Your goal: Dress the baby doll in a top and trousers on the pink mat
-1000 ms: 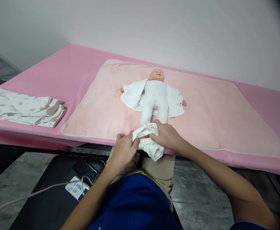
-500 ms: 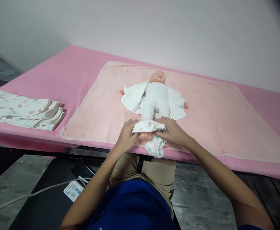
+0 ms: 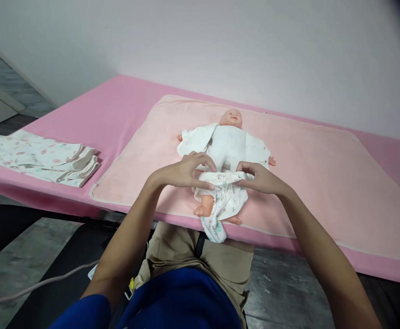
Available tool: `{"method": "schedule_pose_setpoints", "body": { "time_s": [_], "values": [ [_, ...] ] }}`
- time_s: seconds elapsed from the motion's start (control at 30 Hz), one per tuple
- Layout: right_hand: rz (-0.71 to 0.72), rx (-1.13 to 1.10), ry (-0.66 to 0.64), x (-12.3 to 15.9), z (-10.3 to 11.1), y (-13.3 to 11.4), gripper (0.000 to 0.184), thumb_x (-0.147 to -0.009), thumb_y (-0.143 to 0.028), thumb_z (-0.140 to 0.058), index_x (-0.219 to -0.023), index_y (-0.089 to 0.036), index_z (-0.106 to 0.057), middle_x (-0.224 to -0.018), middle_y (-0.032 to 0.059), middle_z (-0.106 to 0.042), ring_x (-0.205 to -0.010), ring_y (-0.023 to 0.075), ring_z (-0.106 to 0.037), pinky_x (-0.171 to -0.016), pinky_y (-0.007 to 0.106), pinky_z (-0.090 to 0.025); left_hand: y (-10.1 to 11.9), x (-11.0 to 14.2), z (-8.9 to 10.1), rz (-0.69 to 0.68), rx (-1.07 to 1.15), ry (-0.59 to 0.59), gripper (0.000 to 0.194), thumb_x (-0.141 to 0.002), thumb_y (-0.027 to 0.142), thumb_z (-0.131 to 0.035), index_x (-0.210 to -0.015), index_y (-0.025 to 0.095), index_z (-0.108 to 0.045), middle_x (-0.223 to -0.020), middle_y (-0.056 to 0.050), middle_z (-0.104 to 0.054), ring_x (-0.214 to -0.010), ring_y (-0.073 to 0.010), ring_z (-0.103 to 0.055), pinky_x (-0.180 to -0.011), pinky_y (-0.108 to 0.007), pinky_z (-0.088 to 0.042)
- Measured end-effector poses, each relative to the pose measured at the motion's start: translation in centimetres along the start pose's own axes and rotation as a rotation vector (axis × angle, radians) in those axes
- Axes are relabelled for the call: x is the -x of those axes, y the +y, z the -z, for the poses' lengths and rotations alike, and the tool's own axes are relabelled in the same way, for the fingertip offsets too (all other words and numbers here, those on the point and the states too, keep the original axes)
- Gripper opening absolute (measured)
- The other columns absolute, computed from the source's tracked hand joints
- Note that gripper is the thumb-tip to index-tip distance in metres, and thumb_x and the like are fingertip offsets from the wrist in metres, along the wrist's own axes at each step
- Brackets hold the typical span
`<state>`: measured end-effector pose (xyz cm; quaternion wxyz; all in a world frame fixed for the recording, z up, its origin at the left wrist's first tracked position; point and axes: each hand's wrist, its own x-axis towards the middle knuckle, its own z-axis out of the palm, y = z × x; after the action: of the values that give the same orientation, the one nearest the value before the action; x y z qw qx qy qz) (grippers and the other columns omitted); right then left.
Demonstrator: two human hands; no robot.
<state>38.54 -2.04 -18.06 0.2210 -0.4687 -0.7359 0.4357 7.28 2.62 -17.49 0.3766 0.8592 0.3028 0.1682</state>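
While holding the right end of the waistband [image 3: 224, 177] of the printed pants [image 3: 229, 203] pinched narrow between thumb and fingers of the right hand [image 3: 262, 178], has the left hand [image 3: 186, 172] at the other end, thumb and fingers spread wide. Can't tell about firm contact of that left hand with the cloth. Has the pants bunched around the lower legs of the doll [image 3: 228, 144], waistband stretched crosswise over both legs, loose cloth hanging down between its feet. Shows one bare foot [image 3: 204, 208] out past a cuff, the other [image 3: 233, 220] partly under cloth. Has the doll face up, white jacket [image 3: 193, 140] lying open on both sides of its body. Under the doll, shows a pale pink blanket [image 3: 309, 187] on a pink sheet [image 3: 107, 109]. Well left of the doll, has a folded printed cloth [image 3: 42, 160]. Beyond its head, shows a plain wall [image 3: 220, 50]. Nearer than its feet, off to the left, has a cord [image 3: 42, 280].
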Motion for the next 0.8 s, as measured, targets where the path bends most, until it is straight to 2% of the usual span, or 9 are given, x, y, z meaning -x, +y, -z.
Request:
{"method": "schedule_pose_setpoints", "body": {
  "time_s": [0.1,0.2,0.33,0.4,0.47,0.6,0.67,0.73,0.8],
  "values": [
    [-0.011,-0.184,-0.051,-0.3,0.0,0.5,0.042,-0.088,-0.053,-0.085,-0.085,-0.021,-0.059,-0.08,-0.0034,-0.053,-0.074,0.0136,-0.047,-0.069,0.027,-0.037,1.3,-4.4,1.0,-0.044,0.057,-0.22,0.04,-0.079,0.052,-0.087,-0.108,0.025,-0.079,-0.117,-0.006,-0.076,-0.114,-0.0275,-0.066,-0.102,-0.038,-0.05],
    [-0.021,-0.388,-0.093,-0.6,0.4,1.7,0.04,-0.092,-0.056,-0.082,-0.093,-0.02,-0.066,-0.085,-0.0007,-0.064,-0.081,0.016,-0.059,-0.075,0.027,-0.046,1.3,-8.9,1.4,-0.074,0.244,-0.471,0.033,-0.078,0.047,-0.087,-0.097,0.022,-0.076,-0.096,-0.005,-0.077,-0.09,-0.0225,-0.069,-0.079,-0.032,-0.052],
    [-0.032,-0.478,-0.259,-0.9,1.6,4.3,0.046,-0.088,-0.056,-0.086,-0.111,-0.016,-0.076,-0.101,0.0069,-0.077,-0.099,0.0235,-0.072,-0.093,0.036,-0.055,-0.2,-12.5,1.1,-0.006,0.532,-0.564,0.036,-0.08,0.045,-0.088,-0.102,0.021,-0.073,-0.085,-0.004,-0.076,-0.072,-0.0184,-0.067,-0.064,-0.029,-0.052],
    [-0.032,-0.473,-0.307,-1.0,1.8,5.5,0.05,-0.083,-0.053,-0.091,-0.112,-0.016,-0.077,-0.103,0.0078,-0.079,-0.101,0.0243,-0.073,-0.094,0.036,-0.056,-0.9,-13.1,0.5,0.02,0.61,-0.566,0.039,-0.08,0.047,-0.088,-0.106,0.022,-0.074,-0.094,-0.005,-0.079,-0.078,-0.0187,-0.071,-0.069,-0.029,-0.056],
    [-0.019,-0.503,-0.274,-1.2,1.5,6.5,0.054,-0.075,-0.055,-0.096,-0.107,-0.016,-0.078,-0.1,0.0071,-0.079,-0.098,0.0238,-0.073,-0.09,0.034,-0.057,-1.3,-13.1,0.0,0.028,0.624,-0.593,0.041,-0.08,0.05,-0.088,-0.11,0.024,-0.076,-0.101,-0.005,-0.081,-0.083,-0.0196,-0.074,-0.071,-0.028,-0.058],
    [0.023,-0.711,0.014,-1.5,0.1,7.7,0.059,-0.067,-0.067,-0.096,-0.087,-0.018,-0.071,-0.082,0.0036,-0.075,-0.08,0.0197,-0.07,-0.075,0.029,-0.054,-1.4,-12.4,-0.4,0.04,0.386,-0.803,0.039,-0.071,0.049,-0.093,-0.101,0.027,-0.083,-0.095,-0.003,-0.083,-0.084,-0.024,-0.076,-0.067,-0.03,-0.059],
    [0.01,-0.759,0.09,-1.5,-0.4,7.9,0.059,-0.069,-0.07,-0.094,-0.084,-0.018,-0.069,-0.078,0.0027,-0.073,-0.074,0.0181,-0.068,-0.071,0.028,-0.054,-1.5,-12.2,-0.3,0.059,0.313,-0.902,0.036,-0.07,0.048,-0.094,-0.097,0.027,-0.084,-0.099,-0.003,-0.084,-0.091,-0.0264,-0.079,-0.073,-0.032,-0.063],
    [-0.014,-0.722,0.012,-1.3,-0.5,7.6,0.055,-0.074,-0.065,-0.094,-0.092,-0.017,-0.073,-0.084,0.0038,-0.075,-0.079,0.0183,-0.071,-0.076,0.028,-0.057,-1.8,-12.1,-0.3,0.086,0.39,-0.908,0.038,-0.072,0.05,-0.093,-0.102,0.029,-0.084,-0.11,-0.003,-0.085,-0.099,-0.0271,-0.08,-0.082,-0.034,-0.066],
    [-0.044,-0.662,-0.166,-1.0,-0.5,7.0,0.05,-0.082,-0.056,-0.092,-0.11,-0.018,-0.076,-0.097,0.0055,-0.078,-0.09,0.0194,-0.074,-0.084,0.03,-0.059,-2.1,-12.1,-0.4,0.101,0.513,-0.83,0.038,-0.072,0.05,-0.093,-0.103,0.03,-0.083,-0.112,-0.004,-0.084,-0.101,-0.0272,-0.08,-0.085,-0.036,-0.067]
  ]
}}
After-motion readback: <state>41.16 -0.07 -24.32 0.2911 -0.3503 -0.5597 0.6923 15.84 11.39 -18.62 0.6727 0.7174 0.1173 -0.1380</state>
